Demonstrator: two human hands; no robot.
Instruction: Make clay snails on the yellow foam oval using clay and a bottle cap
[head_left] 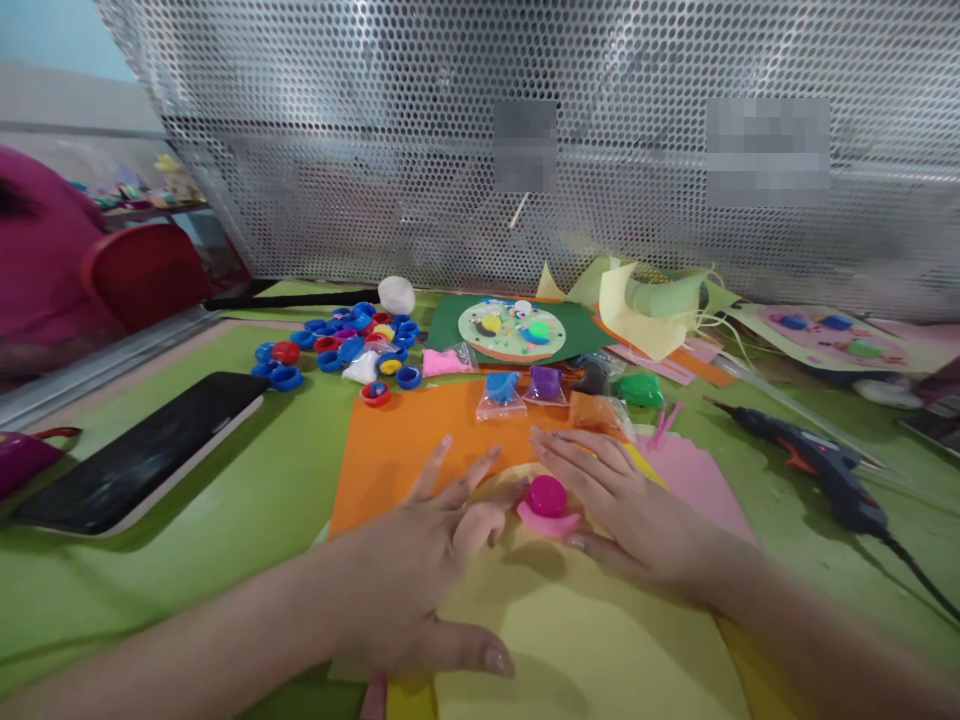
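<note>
Perforated metal panel [375, 210] ahead of left hand [420, 560] and right hand [630, 505]; lime-green tabletop [300, 440] below.
Pale-yellow paper [607, 640] lies partly under both, left splayed, right loosely extended, neither gripping; between them, a magenta bottle cap [547, 496] and pink crescent [551, 524].

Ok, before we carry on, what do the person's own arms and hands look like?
The left hand and right hand are both ungloved, with slender fingers. The forearms are bare, with no sleeve in view. No ring, bracelet or watch shows, though some parts are blurred.
</note>
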